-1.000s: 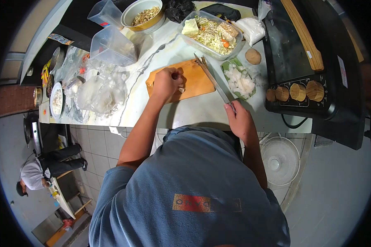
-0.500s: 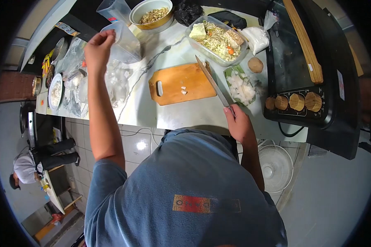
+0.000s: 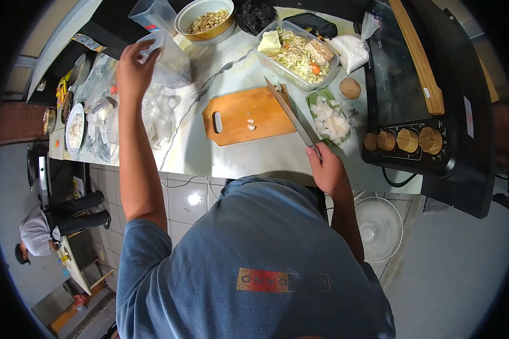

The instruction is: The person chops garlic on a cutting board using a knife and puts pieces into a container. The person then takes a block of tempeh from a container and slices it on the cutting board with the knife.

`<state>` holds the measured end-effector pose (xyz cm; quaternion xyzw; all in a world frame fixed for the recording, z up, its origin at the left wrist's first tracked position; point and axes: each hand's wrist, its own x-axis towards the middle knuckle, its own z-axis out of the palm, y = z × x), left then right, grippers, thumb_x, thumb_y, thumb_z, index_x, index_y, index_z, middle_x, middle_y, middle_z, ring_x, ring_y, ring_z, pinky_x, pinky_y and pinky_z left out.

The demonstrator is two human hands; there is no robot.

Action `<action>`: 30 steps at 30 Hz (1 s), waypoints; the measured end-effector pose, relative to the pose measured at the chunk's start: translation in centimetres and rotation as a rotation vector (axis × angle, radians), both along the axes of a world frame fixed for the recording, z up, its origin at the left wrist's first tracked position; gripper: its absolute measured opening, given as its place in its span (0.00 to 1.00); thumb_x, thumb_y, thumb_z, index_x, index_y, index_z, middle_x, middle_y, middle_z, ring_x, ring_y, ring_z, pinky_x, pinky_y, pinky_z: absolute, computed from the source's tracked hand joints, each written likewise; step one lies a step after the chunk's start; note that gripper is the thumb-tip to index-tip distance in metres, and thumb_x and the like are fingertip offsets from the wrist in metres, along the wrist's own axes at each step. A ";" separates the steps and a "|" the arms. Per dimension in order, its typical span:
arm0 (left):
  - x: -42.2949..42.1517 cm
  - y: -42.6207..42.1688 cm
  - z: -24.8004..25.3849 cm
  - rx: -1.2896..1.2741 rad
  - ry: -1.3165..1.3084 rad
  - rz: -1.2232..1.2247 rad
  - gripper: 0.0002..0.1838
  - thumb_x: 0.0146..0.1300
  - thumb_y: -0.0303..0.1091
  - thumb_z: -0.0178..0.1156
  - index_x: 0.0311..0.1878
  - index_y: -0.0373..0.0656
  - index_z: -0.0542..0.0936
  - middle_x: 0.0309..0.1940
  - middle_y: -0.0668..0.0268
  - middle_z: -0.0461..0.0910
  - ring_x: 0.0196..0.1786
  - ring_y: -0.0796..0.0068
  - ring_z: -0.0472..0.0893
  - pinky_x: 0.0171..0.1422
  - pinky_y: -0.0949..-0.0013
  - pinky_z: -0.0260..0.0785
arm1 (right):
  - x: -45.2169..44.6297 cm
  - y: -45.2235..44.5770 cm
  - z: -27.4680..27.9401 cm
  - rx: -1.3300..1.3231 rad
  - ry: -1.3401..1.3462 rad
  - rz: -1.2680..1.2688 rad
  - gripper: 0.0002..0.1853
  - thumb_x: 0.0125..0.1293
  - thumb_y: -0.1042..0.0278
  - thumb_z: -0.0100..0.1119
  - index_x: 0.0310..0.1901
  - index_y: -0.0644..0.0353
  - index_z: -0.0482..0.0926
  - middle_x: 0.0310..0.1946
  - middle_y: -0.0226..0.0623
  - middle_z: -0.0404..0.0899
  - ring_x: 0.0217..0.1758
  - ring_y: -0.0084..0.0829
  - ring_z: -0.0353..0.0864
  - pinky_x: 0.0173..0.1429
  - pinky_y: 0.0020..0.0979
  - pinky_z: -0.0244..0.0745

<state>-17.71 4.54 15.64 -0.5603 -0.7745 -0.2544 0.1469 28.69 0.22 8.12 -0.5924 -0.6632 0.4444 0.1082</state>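
My right hand (image 3: 327, 170) grips a kitchen knife (image 3: 293, 117) by its handle, with the blade slanting over the right side of the wooden cutting board (image 3: 229, 107). A few small white pieces (image 3: 251, 125) lie on the board. At the upper left, my left hand (image 3: 134, 65) is raised over a clear plastic container (image 3: 175, 68), thumb and fingers apart, with nothing visible between them. Right of the board, white translucent chunks (image 3: 330, 120) rest on a green leaf.
A clear tub (image 3: 335, 79) holds sprouts and vegetables. Behind are a bowl of brown pieces (image 3: 209, 35) and a black plastic bag (image 3: 256, 17). A round brown item (image 3: 350, 88) sits near the black stove (image 3: 464, 152). Another person (image 3: 37, 234) is at far left.
My left hand's thumb and fingers have moved from pinched together to apart above the container. The right hand and knife stay almost still.
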 end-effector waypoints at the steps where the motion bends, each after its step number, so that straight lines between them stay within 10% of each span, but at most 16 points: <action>1: 1.0 -0.1 -0.8 0.079 -0.319 -0.166 0.15 0.65 0.32 0.70 0.55 0.45 0.86 0.44 0.62 0.88 0.44 0.71 0.87 0.52 0.68 0.77 | 0.0 0.0 -0.1 0.001 -0.005 0.005 0.19 0.77 0.53 0.54 0.46 0.65 0.77 0.33 0.51 0.81 0.35 0.47 0.80 0.45 0.40 0.74; 2: 2.4 -0.3 -1.6 0.158 -0.639 -0.332 0.14 0.65 0.30 0.69 0.54 0.44 0.86 0.43 0.64 0.88 0.43 0.74 0.85 0.51 0.70 0.77 | 0.1 0.0 -0.1 0.002 -0.011 0.009 0.19 0.77 0.53 0.54 0.46 0.65 0.77 0.32 0.51 0.81 0.35 0.47 0.80 0.45 0.40 0.74; 11: 13.1 -2.8 -11.4 -0.543 -0.612 -0.628 0.14 0.60 0.26 0.72 0.50 0.43 0.86 0.41 0.58 0.86 0.40 0.61 0.85 0.49 0.65 0.76 | -0.3 -0.1 0.2 -0.010 -0.023 0.018 0.19 0.77 0.53 0.55 0.46 0.65 0.77 0.32 0.52 0.81 0.35 0.49 0.81 0.44 0.41 0.74; 30: 15.9 -1.8 -13.4 -0.328 -0.525 -0.586 0.05 0.62 0.27 0.69 0.41 0.40 0.86 0.37 0.58 0.82 0.41 0.54 0.83 0.46 0.58 0.75 | -0.8 -0.1 0.3 -0.024 -0.011 0.009 0.19 0.77 0.53 0.56 0.45 0.64 0.77 0.31 0.50 0.80 0.33 0.44 0.78 0.44 0.40 0.74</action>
